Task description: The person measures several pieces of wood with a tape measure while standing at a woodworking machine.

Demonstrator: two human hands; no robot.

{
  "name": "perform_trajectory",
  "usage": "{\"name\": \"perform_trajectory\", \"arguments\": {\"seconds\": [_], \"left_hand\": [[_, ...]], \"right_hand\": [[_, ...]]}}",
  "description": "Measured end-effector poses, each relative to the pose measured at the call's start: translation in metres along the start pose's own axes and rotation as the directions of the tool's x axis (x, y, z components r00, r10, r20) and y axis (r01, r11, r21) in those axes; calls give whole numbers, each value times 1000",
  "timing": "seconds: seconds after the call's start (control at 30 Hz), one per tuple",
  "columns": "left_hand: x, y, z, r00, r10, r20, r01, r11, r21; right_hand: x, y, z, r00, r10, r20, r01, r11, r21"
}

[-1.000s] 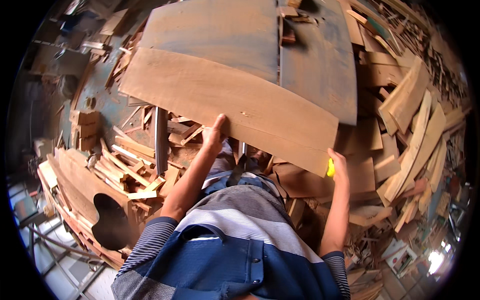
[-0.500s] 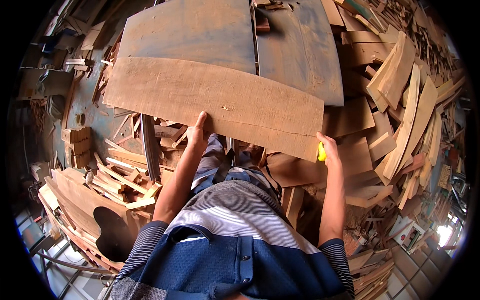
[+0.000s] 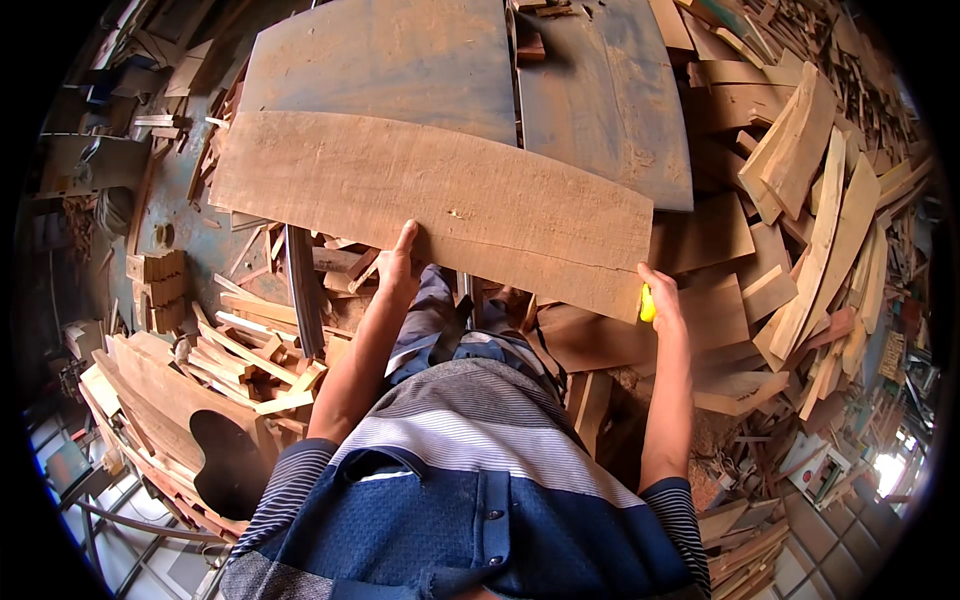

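Note:
A wide brown wooden board (image 3: 430, 200) lies across the near part of a metal machine table (image 3: 390, 65), its near edge overhanging toward me. A crack runs along its right half. My left hand (image 3: 400, 262) grips the near edge around the middle, thumb on top and fingers hidden beneath. At the board's right end, my right hand (image 3: 662, 298) is closed, its thumb against the corner. A small bright yellow object (image 3: 646, 302) shows between that hand and the board's end; most of it is covered, so its kind is unclear.
Stacked planks and offcuts (image 3: 815, 230) crowd the right side. Wood strips (image 3: 250, 365) lie in a heap at left, near a stack of small blocks (image 3: 158, 290). A gap splits the table from its right-hand plate (image 3: 605, 110), where a reddish wood piece (image 3: 530, 47) sits.
The view has shifted very slightly, so everything sits a little farther right. Both hands keep their hold, and the board stays in place on the table.

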State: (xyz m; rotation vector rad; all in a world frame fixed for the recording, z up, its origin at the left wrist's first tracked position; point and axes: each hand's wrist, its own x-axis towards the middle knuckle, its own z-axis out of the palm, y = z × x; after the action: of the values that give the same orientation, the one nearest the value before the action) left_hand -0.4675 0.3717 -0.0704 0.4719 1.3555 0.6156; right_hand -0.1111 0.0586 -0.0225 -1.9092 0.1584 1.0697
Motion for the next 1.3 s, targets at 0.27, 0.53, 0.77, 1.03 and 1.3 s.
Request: {"name": "perform_trajectory", "arguments": {"seconds": [0.27,0.53,0.77,1.03,1.3], "left_hand": [[0,0,-1,1000,-4,-9,4,1000,19],[-4,4,2,999,-20,-36,21,999,46],[1,-1,-1,1000,10,-5,-10,1000,8],[11,-4,-7,997,-27,69,32,997,-71],[12,-2,-8,997,-55,45,54,998,34]], "right_hand": [[-3,-4,3,1000,-11,-10,11,1000,-5],[-1,-2,3,1000,-5,-4,5,1000,0],[-1,2,1,1000,-20,-20,20,1000,8],[1,2,2,1000,-19,-5,19,1000,0],[2,3,-2,999,-33,10,34,998,-57]]}}
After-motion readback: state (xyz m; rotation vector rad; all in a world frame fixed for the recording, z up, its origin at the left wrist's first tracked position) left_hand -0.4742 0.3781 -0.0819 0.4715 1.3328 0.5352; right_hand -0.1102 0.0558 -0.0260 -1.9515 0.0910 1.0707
